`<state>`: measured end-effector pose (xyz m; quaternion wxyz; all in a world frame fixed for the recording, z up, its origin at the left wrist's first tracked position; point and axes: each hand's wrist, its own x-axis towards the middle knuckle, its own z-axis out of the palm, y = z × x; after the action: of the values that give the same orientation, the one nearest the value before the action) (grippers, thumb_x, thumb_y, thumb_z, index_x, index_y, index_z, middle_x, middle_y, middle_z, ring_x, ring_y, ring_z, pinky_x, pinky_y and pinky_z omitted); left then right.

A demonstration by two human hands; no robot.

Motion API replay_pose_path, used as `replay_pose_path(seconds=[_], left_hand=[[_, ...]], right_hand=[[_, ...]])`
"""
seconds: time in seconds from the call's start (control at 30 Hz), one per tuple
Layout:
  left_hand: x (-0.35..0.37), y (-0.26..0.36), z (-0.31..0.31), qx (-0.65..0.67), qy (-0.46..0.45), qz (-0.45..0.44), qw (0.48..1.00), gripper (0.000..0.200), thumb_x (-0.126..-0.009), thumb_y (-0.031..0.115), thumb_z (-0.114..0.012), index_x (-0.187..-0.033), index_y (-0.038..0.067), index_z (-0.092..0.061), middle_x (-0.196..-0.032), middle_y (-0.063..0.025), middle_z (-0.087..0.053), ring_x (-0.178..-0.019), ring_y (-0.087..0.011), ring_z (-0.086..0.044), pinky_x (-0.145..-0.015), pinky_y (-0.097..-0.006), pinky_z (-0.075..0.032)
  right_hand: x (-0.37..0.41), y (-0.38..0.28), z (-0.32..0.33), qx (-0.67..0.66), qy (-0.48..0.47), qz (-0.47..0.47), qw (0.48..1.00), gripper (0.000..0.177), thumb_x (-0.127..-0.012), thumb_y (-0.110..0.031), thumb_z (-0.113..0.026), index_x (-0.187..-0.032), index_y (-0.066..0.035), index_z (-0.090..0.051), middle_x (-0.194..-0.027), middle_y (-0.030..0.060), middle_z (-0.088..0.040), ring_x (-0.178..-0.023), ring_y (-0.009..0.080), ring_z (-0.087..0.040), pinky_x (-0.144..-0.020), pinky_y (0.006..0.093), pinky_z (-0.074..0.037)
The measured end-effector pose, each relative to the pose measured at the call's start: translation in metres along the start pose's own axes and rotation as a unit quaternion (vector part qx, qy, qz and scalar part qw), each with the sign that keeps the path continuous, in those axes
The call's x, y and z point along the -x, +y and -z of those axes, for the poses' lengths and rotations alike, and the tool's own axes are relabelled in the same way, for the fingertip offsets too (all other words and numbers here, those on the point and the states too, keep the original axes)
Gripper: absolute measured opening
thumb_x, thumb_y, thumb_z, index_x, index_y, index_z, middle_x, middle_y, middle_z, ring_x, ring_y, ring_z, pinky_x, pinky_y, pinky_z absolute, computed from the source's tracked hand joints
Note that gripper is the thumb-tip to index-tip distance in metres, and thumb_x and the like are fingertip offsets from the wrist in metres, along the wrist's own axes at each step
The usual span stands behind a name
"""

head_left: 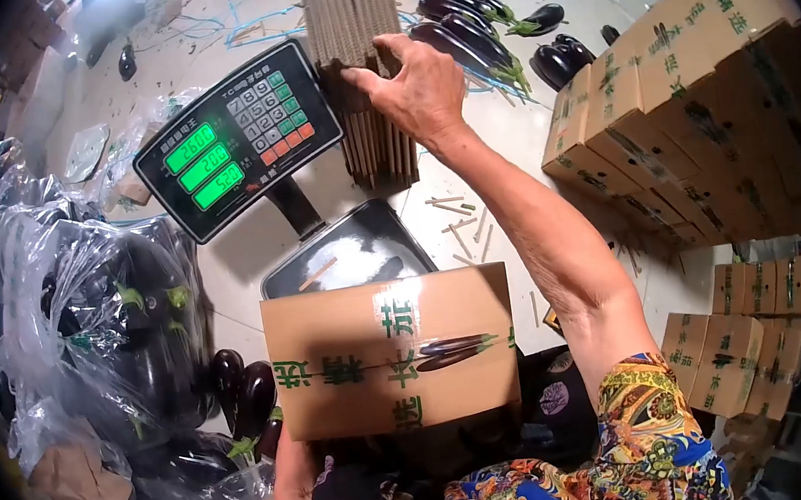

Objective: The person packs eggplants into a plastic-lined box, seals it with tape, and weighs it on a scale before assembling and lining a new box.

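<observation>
A closed cardboard box (pixel 329 317) with green lettering and a printed eggplant is in front of my body, over the near part of the scale's platform (pixel 370 244). My left arm reaches up beneath the box's left side, and the hand itself is hidden by the box. My right hand (pixel 422 89) is at the top edge of a stack of flattened cardboard (pixel 354 18), thumb and fingers apart over the edges. Whether it pinches a sheet cannot be made out. Left of the stack stands the scale's display (pixel 240 140), lit green.
Purple eggplants (pixel 464 25) lie on the floor beyond my right hand. Packed boxes (pixel 681 109) are stacked at the right, with smaller-looking ones (pixel 729 361) below. Eggplants in clear plastic (pixel 112 322) fill the left side. Loose cardboard strips (pixel 463 233) litter the floor.
</observation>
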<state>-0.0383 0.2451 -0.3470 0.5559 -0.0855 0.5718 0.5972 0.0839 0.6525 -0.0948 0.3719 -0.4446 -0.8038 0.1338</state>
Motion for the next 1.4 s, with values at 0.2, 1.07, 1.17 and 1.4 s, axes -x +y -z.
replay_pose_path(seconds=[0.2, 1.07, 1.17, 1.4], left_hand=[[0.005, 0.001, 0.022, 0.026, 0.004, -0.013, 1.0, 0.051, -0.103, 0.044, -0.039, -0.134, 0.005, -0.049, -0.124, -0.0137, -0.06, -0.11, -0.0238, -0.06, -0.094, -0.0386, -0.05], [0.099, 0.077, -0.234, -0.688, 0.0, -0.584, 0.432, 0.041, -0.095, 0.025, -0.054, -0.13, 0.004, -0.054, -0.132, -0.0129, -0.057, -0.129, -0.0328, -0.047, -0.107, -0.0452, -0.034], [0.1, 0.083, -0.222, -0.694, -0.018, -0.592, 0.409, 0.042, -0.095, 0.028, -0.054, -0.132, 0.008, -0.053, -0.135, -0.012, -0.055, -0.129, -0.033, -0.047, -0.107, -0.0457, -0.034], [0.082, 0.122, -0.148, -0.682, 0.061, -0.52, 0.511, 0.054, -0.097, 0.042, -0.049, -0.139, 0.008, -0.047, -0.141, -0.0157, -0.049, -0.135, -0.0328, -0.04, -0.109, -0.0443, -0.033]], right_hand=[[0.013, 0.046, 0.0, -0.073, 0.021, 0.061, 0.995, 0.055, -0.076, -0.041, -0.076, -0.122, -0.014, -0.064, -0.101, 0.0169, -0.071, -0.089, 0.0329, -0.07, -0.079, 0.0393, -0.055], [0.225, 0.012, 0.079, 0.121, -0.177, 0.224, 0.951, 0.052, -0.095, -0.036, -0.052, -0.13, 0.003, -0.051, -0.127, 0.0224, -0.055, -0.121, 0.0341, -0.05, -0.101, 0.0451, -0.035], [0.225, 0.01, 0.083, 0.117, -0.205, 0.218, 0.947, 0.051, -0.095, -0.033, -0.054, -0.131, 0.003, -0.05, -0.129, 0.02, -0.054, -0.117, 0.0333, -0.051, -0.098, 0.0443, -0.038], [0.221, 0.018, 0.085, 0.097, -0.194, 0.191, 0.957, 0.053, -0.094, -0.037, -0.055, -0.132, -0.001, -0.052, -0.134, 0.0213, -0.051, -0.122, 0.0361, -0.049, -0.102, 0.0449, -0.037]])
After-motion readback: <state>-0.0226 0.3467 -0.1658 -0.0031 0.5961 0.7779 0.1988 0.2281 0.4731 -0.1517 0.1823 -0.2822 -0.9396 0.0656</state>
